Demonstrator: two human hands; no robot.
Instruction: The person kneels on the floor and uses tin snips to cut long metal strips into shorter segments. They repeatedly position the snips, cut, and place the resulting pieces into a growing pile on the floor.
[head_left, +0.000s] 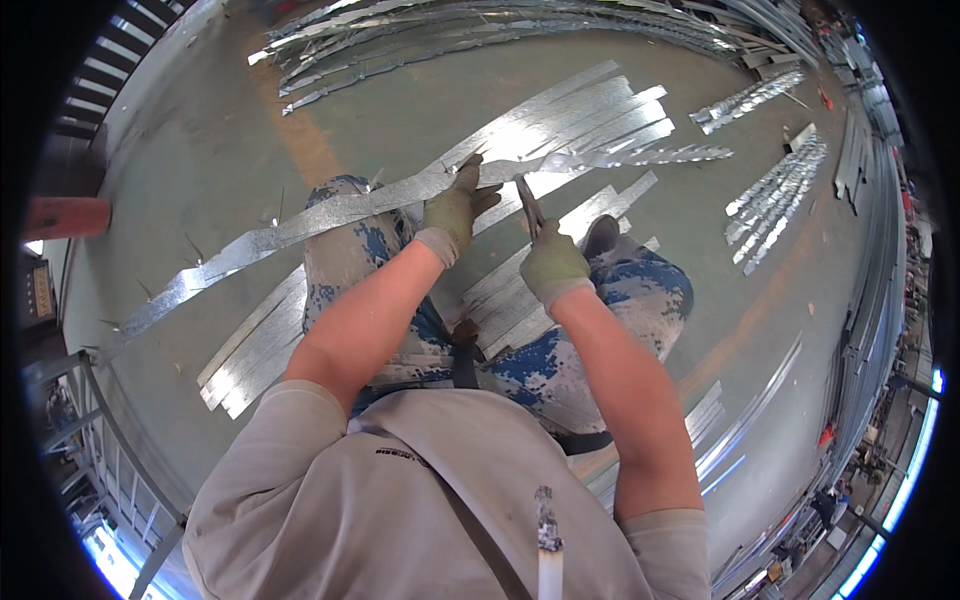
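Note:
A long galvanized metal strip (337, 211) lies across my left knee, with thin spikes standing out along its left part. Its right end is twisted and crimped. My left hand (450, 214), in a greenish work glove, grips the strip near its middle, fingers over the upper edge. My right hand (556, 261), gloved too, is closed around the handles of a pair of pliers (529, 206). The jaws meet the strip's lower edge just right of my left hand; whether they are clamped is too small to tell. Beneath, flat metal strips (555, 112) are spread on the floor.
Spiked strips (420, 56) lie at the far side. Bundles of twisted strips (780, 199) rest at right, beside long metal stock (862, 315). A red cylinder (71, 217) and a metal frame (112, 435) stand at left. A burning cigarette (550, 547) juts up close to the camera.

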